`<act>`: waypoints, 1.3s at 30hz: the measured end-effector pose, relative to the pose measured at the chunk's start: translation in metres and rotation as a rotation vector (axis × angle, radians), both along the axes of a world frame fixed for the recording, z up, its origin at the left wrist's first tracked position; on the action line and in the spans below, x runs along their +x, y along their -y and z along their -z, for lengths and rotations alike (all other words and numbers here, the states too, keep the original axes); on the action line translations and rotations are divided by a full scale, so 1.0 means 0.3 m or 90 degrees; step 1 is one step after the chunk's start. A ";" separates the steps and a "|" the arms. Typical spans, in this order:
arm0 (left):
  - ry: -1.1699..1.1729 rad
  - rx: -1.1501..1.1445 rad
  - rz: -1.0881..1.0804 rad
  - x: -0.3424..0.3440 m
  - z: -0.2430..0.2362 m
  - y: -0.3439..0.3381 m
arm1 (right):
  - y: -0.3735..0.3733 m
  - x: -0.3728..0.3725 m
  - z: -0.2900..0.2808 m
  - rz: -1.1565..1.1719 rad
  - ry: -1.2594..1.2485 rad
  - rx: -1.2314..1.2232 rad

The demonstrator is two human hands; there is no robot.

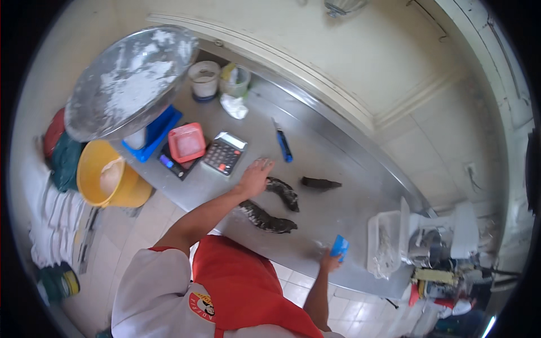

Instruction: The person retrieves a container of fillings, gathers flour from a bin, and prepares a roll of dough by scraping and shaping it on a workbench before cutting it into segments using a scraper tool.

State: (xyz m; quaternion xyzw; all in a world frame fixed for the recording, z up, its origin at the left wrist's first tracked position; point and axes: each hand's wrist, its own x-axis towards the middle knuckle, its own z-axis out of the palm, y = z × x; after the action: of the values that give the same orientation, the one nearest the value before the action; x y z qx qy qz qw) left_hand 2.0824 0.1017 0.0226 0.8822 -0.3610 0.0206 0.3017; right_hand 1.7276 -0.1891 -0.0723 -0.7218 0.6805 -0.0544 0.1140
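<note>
My left hand (258, 173) lies palm down with fingers stretched out at the left end of a dark, flour-streaked dough-like roll (283, 194). Its palm hides what is directly under it. A second, longer dark roll (267, 219) lies nearer to me, by my left forearm. Farther right is a shorter dark piece (321, 183), apart from both. Close to the table's front edge, my right hand (331, 260) is closed around a flat blue scraper (340, 247), held clear of the rolls.
Beyond the rolls lies a blue-handled knife (284, 145). To the left are a calculator (225, 153), a red container (187, 142) on a scale, and a large metal bowl (135, 84) of white powder. A yellow bucket (112, 174) stands below. A plastic tub (385, 242) sits at the right.
</note>
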 end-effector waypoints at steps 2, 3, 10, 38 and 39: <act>-0.045 -0.082 -0.035 -0.070 -0.030 -0.057 | 0.128 -0.054 0.051 0.046 -0.071 0.086; -0.080 -0.110 -0.031 -0.119 -0.011 -0.088 | 0.167 -0.087 0.088 0.008 -0.089 0.080; -0.241 0.034 -0.199 -0.518 0.034 -0.658 | 0.219 -0.148 0.137 -0.054 0.041 0.058; -0.610 0.170 -0.519 0.256 1.064 -2.931 | -2.351 1.048 -0.146 -0.159 0.599 0.645; -0.634 0.193 -0.490 0.237 1.084 -2.951 | -2.299 1.048 -0.167 -0.080 0.615 0.640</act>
State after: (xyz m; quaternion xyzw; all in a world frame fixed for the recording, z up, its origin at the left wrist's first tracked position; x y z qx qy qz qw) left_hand 2.1536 0.9870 -0.3027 0.8852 0.1655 -0.3358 0.2761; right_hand 2.0420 0.5007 -0.0221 -0.5146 0.4531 -0.0407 0.7268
